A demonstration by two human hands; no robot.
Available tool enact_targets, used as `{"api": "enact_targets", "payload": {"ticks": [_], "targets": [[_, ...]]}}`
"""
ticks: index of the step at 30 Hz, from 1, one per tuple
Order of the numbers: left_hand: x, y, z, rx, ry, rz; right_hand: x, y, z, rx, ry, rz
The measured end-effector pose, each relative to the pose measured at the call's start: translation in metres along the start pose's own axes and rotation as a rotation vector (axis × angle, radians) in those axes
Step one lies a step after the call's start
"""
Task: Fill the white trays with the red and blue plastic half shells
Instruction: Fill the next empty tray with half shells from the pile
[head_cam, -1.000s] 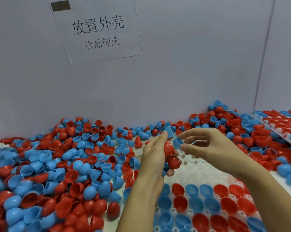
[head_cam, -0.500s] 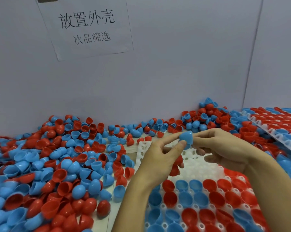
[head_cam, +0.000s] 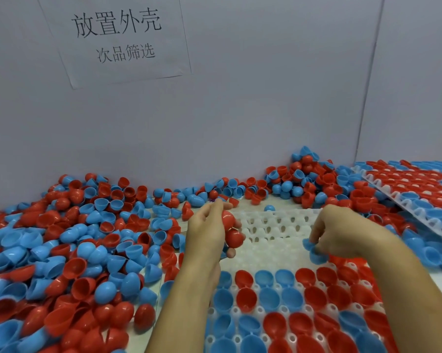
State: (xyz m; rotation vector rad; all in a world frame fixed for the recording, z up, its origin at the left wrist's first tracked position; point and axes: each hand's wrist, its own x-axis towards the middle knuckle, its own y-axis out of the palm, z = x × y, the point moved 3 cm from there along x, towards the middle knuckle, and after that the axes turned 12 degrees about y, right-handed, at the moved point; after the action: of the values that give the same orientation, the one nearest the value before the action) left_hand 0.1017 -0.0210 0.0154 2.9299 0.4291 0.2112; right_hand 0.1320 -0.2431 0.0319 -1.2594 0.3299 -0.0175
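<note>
While the right hand pinches a blue half shell in curled fingertips, it hangs low over the white tray, at the right end of the first bare row. Empty pockets lie directly under it and run from there toward the tray's far edge; filled rows start just on the near side of the shell. So the coming move looks like a short drop, not a reach.

Shell orientation: blurred, can't tell for sure if the open side is up. Seated shells all sit mouth-up, so this one likely needs the same.

Left hand is near the tray's left edge, fingers curled round a stack of red half shells, acting as the magazine. It's well apart from the right hand, with bare pockets between them.

Loose shells are heaped on the table left of the tray and along the far wall. A second, filled tray sits tilted at the right edge.
</note>
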Motion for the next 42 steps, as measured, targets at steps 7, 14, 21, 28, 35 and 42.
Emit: {"api": "enact_targets", "payload": {"ticks": [7,14,21,28,35,42], "targets": [[-0.004,0.002,-0.006,-0.113,-0.055,-0.007,-0.002,-0.001,0.003,0.063,-0.005,0.031],[-0.006,0.003,-0.009,-0.405,-0.164,0.067,0.001,0.003,0.003,0.073,0.024,0.025],[-0.007,0.005,-0.009,-0.486,-0.161,0.075,-0.011,-0.007,0.021,0.261,-0.233,-0.131],[-0.008,0.011,-0.008,-0.188,-0.035,0.088,-0.036,0.01,0.073,0.493,-0.463,-0.006],[-0.011,0.017,-0.009,-0.242,0.015,0.166,-0.035,0.012,0.073,0.551,-0.494,-0.042],[-0.006,0.017,-0.005,-0.031,0.063,0.067,-0.028,0.02,0.074,0.615,-0.506,-0.059]]}}
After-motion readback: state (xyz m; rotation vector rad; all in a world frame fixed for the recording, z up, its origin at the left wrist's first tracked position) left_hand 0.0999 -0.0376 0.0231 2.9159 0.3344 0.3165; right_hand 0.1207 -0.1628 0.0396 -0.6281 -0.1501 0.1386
